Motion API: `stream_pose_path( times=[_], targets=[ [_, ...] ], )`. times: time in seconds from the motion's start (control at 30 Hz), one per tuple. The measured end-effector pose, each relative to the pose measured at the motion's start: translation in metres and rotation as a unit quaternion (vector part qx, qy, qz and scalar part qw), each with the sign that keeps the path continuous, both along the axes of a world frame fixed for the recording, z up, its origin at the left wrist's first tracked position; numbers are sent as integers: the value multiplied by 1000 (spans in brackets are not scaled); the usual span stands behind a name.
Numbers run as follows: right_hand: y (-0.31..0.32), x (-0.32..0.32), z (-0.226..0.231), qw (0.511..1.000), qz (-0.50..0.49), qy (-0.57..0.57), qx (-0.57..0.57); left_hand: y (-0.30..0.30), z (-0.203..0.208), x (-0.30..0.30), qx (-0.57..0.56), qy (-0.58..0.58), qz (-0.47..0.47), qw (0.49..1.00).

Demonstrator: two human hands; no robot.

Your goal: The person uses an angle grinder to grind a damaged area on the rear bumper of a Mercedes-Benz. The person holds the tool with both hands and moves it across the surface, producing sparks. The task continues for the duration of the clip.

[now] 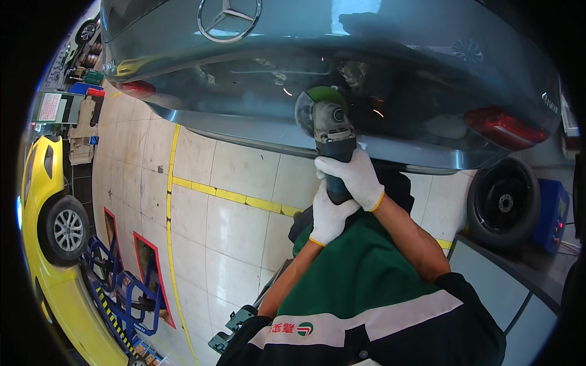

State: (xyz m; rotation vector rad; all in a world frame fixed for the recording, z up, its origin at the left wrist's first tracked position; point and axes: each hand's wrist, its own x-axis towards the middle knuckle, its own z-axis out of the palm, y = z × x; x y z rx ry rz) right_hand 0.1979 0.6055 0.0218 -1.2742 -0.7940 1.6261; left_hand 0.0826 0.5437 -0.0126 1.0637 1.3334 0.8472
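Grinder is clamped by left hand and right hand; above car's lower edge, rough patches seem done, glossy paint untouched.

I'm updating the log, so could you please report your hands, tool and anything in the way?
Right hand grips angle grinder forward, left hand behind. Disc at car's rear panel; contact unclear. Sparks flying nearby.
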Motion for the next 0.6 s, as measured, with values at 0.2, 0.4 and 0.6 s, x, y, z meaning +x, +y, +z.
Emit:
stream_pose_path(
  times=[0.2,0.4,0.6],
  targets=[
    [-1,1,-5,1000,-2,5,-10,3,-1,0,6,-9,-3,1000],
    [0,3,0,1000,1,-10,-6,2,2,1,-2,-5,-12,1000],
    [1,4,-1,1000,7,-15,-3,-2,-4,1,5,-19,4,1000]
  ],
)
